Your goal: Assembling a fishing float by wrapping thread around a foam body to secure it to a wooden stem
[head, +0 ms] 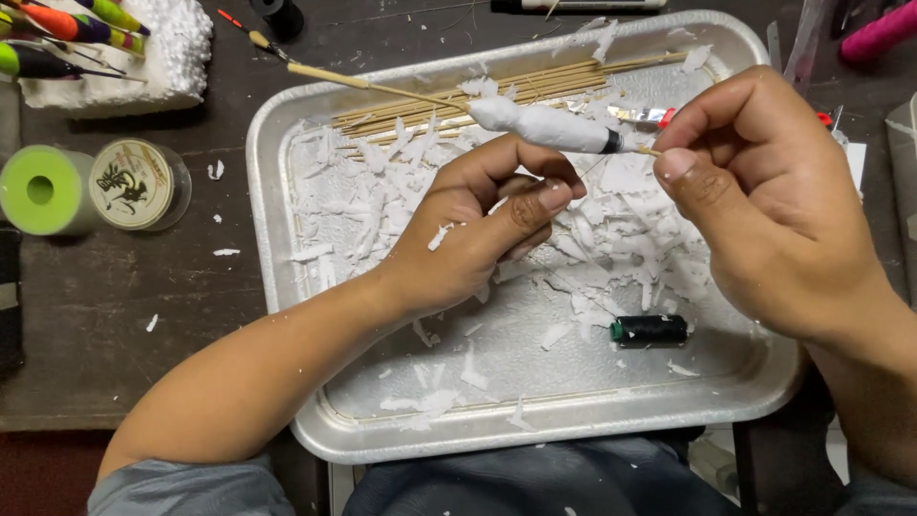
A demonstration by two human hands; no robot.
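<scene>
My right hand [764, 191] pinches the end of a thin bamboo stick that carries a carved white foam float body [549, 126] with a dark band near my fingers. The stick runs up and left past the tray rim. My left hand [478, 234] sits just under the foam body, thumb and forefinger pinched on a fine thread that is barely visible. Both hands hover over a silver metal tray [277, 229] littered with white foam shavings [621, 239]. A dark thread spool [651, 331] lies in the tray below my right hand.
Several bamboo sticks [516, 91] lie along the tray's far side. On the dark table at left stand a green spool [40, 189], a clear line spool [134, 183] and a white foam block [143, 57] stuck with coloured floats. A pink object [879, 33] is top right.
</scene>
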